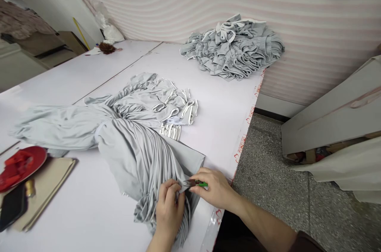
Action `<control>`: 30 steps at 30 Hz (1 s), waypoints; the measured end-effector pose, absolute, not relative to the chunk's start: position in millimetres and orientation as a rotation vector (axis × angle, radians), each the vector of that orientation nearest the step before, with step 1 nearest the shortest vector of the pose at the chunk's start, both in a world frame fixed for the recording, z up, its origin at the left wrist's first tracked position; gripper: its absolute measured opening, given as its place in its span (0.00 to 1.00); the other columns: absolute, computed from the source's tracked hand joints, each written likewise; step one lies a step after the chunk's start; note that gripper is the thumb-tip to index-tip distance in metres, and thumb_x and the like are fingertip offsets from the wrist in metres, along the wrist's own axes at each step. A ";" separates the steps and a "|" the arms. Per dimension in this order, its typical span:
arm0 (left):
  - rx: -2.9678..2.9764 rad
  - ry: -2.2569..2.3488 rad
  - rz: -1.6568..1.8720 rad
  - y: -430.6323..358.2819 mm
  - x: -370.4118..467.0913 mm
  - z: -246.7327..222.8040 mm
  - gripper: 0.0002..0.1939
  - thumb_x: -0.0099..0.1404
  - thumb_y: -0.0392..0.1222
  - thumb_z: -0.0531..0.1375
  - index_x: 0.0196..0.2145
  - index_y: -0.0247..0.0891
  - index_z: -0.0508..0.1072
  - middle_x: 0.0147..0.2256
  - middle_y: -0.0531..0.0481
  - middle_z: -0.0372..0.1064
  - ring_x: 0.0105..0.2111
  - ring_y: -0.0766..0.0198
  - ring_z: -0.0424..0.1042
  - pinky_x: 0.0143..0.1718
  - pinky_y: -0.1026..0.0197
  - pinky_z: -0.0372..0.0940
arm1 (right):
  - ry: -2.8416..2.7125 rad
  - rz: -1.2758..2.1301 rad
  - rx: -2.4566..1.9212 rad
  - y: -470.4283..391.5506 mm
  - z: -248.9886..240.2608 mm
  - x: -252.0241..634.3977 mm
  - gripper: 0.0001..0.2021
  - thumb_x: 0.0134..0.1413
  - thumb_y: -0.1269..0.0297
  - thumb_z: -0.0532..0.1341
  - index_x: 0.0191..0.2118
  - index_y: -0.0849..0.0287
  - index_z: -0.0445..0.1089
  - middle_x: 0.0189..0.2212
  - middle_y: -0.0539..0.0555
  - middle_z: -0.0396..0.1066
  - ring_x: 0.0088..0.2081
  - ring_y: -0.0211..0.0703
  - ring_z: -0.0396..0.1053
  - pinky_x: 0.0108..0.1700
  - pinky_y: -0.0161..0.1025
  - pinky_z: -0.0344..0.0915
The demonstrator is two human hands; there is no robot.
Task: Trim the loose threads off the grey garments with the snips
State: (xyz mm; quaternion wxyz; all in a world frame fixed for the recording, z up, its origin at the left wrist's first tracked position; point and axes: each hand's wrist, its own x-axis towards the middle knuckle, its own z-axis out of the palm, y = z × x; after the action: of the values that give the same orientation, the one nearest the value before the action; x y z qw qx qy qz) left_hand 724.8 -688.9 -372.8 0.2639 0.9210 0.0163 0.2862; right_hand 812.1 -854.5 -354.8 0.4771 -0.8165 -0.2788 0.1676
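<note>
Near the table's right front edge, my left hand has its fingers closed on a fold of a large bundle of light grey fabric. Just right of it, my right hand is closed around small snips with a green handle. The blades point left and meet the fabric beside my left fingertips. More grey fabric pieces with white-trimmed ends lie behind the bundle, and a long stretch of grey cloth runs to the left.
A heap of gathered grey pieces sits at the table's far right corner. At left are a red dish, a dark phone and folded beige material. A white cabinet stands across the floor to the right.
</note>
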 end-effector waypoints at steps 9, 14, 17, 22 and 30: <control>2.302 0.177 0.426 -673.9 726.2 -371.1 0.03 0.64 0.40 0.57 0.34 0.43 0.70 0.38 0.47 0.74 0.39 0.58 0.74 0.40 0.57 0.68 | -0.684 0.395 -2.056 -845.7 -362.1 813.3 0.10 0.52 0.71 0.64 0.41 0.55 0.72 0.39 0.51 0.73 0.38 0.43 0.72 0.40 0.37 0.65; 2.003 0.494 0.048 -666.7 739.5 -344.3 0.19 0.63 0.56 0.56 0.45 0.43 0.71 0.29 0.53 0.72 0.31 0.59 0.69 0.34 0.59 0.63 | -0.720 0.354 -2.122 -847.0 -359.5 822.2 0.09 0.52 0.75 0.63 0.40 0.56 0.72 0.38 0.51 0.72 0.36 0.41 0.72 0.37 0.36 0.63; 1.940 0.525 0.009 -663.8 744.3 -338.3 0.21 0.62 0.58 0.56 0.45 0.43 0.71 0.27 0.55 0.67 0.30 0.60 0.66 0.37 0.59 0.61 | -0.819 0.348 -2.113 -850.0 -356.8 823.5 0.12 0.52 0.65 0.68 0.44 0.54 0.74 0.39 0.51 0.73 0.37 0.43 0.72 0.38 0.37 0.64; 1.891 0.512 -0.076 -660.5 747.5 -340.7 0.22 0.61 0.59 0.56 0.45 0.43 0.70 0.28 0.54 0.67 0.30 0.60 0.65 0.37 0.58 0.60 | -0.968 0.256 -2.163 -842.7 -358.2 822.5 0.09 0.57 0.61 0.65 0.43 0.53 0.76 0.36 0.51 0.75 0.38 0.44 0.73 0.39 0.38 0.63; 1.827 0.557 -0.193 -662.0 751.4 -325.5 0.18 0.62 0.54 0.56 0.46 0.42 0.68 0.33 0.53 0.68 0.37 0.59 0.67 0.45 0.57 0.61 | -1.028 0.229 -2.187 -836.8 -358.4 826.2 0.07 0.58 0.61 0.65 0.41 0.55 0.77 0.35 0.51 0.75 0.36 0.44 0.73 0.37 0.37 0.62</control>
State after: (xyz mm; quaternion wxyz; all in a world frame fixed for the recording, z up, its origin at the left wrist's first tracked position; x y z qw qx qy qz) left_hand 751.4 -662.0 -325.5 0.5736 0.7795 0.2379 -0.0823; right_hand 826.2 -836.8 -358.4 0.3495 -0.8441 -0.3969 0.0883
